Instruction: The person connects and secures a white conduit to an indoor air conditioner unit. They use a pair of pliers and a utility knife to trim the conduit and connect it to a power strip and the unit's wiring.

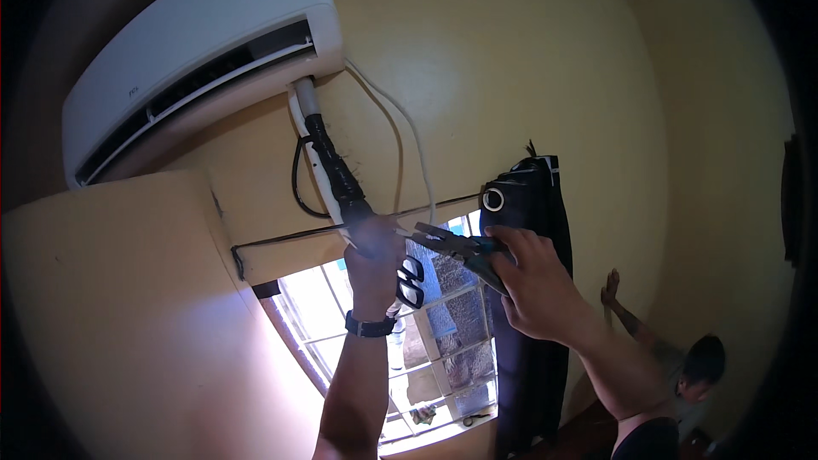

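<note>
A pipe bundle wrapped in black tape (338, 169) runs down from a white wall-mounted air conditioner (213, 60). Around its lower end my left hand (375, 260) is closed, a dark watch on the wrist. My right hand (541, 285) grips a pair of pliers (445, 241) by its dark green handles. The jaws point left toward my left hand; a thin pale piece shows near their tip, too small to make out. Beside the bundle lie a white tube (320, 179) and a looped black cable (296, 183). A white cable (413, 123) hangs on the wall and passes behind the pliers.
Below my hands is a barred window (434, 349), with two black-rimmed loops (411, 283) before it. A dark curtain (532, 324) hangs from a thin rod (294, 238). Another person (703, 366), one arm raised, is at the lower right. A pale panel (128, 290) stands left.
</note>
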Tool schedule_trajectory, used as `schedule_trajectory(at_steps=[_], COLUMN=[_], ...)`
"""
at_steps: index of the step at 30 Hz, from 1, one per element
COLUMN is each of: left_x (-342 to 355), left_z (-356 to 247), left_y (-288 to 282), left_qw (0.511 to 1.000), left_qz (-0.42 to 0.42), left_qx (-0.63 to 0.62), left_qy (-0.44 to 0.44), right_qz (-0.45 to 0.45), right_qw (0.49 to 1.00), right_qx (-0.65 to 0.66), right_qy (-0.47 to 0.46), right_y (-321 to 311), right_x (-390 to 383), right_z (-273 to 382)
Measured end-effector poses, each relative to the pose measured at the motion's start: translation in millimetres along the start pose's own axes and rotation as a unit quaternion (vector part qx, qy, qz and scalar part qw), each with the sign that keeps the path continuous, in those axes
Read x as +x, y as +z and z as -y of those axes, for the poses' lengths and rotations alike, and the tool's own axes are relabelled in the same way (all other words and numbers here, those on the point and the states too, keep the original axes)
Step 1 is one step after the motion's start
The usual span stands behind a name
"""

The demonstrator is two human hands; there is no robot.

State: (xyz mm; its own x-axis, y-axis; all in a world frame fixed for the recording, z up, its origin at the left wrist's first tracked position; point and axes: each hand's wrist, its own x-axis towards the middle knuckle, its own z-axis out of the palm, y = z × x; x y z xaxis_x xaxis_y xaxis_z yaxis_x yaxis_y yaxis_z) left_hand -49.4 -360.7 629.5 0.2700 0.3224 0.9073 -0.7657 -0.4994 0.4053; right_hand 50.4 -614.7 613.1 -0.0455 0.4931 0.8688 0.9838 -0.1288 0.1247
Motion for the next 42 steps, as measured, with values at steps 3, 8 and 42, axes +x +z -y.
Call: schedule_trajectory(at_steps=[3,8,42], left_x=[7.2,20.0,27.0], left_z=[8.9,-2.4,-0.7], left_y=[-1.5,16.8,37.1], left_qw=[0.997,0.992,0.983], left_qz=[0.046,0.052,0.067], left_qx=[-0.054,-0.082,0.038], left_qy=[-0.042,-0.083,-0.168], right_qz=[0.025,0.173,0.235], right_qw=[0.997,0.985,0.887], right_qx=[-0.064,-0.017,0.377], right_qy=[-0.043,0.007,0.127], right_y=[-7.4,-24.7,24.1], right_x=[7.5,24.7,10.4], right_z=[-7.2,-16.4,-64.8])
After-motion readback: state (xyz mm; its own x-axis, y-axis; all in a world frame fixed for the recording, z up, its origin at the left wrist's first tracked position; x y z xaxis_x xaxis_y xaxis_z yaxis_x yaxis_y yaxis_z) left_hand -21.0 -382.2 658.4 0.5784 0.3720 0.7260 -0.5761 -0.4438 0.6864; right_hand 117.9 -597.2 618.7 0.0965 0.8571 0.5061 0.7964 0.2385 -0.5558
